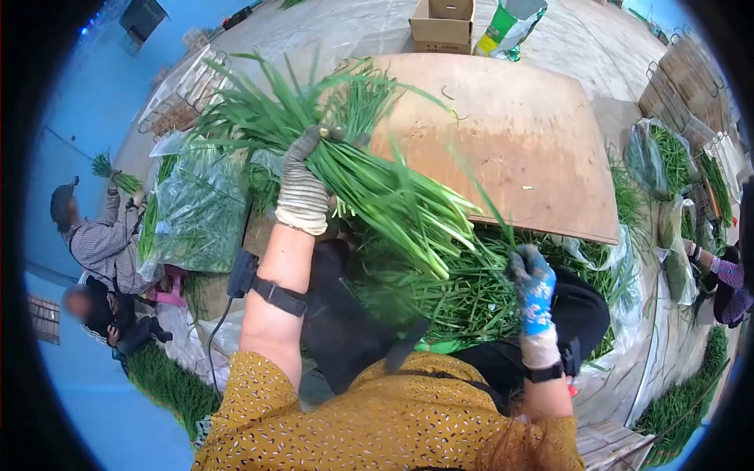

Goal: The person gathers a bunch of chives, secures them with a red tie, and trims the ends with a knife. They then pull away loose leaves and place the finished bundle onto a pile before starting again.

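Observation:
My left hand (305, 177), in a grey and white knitted glove, is wrapped round a thick bunch of garlic chives (385, 188). The bunch lies tilted, its pale stalk ends low on the right and its leaves fanning out at upper left. To the right, my right hand (534, 286), in a blue patterned glove, has its fingers closed on a long, thin chive leaf (496, 212), partly blurred. Below the bunch, a heap of loose chive leaves (455, 302) spreads across my lap area. More chives (357, 102) lie behind the bunch on the wooden board (503, 141).
Beyond the board stand a cardboard box (441, 35) and a green and white sack (510, 30). Plastic-wrapped chives (204, 212) lie at left, near a person (106, 239) holding a small bunch. Another person (118, 314) sits below. At right are bagged greens (664, 157) and a co-worker's sleeve (729, 273).

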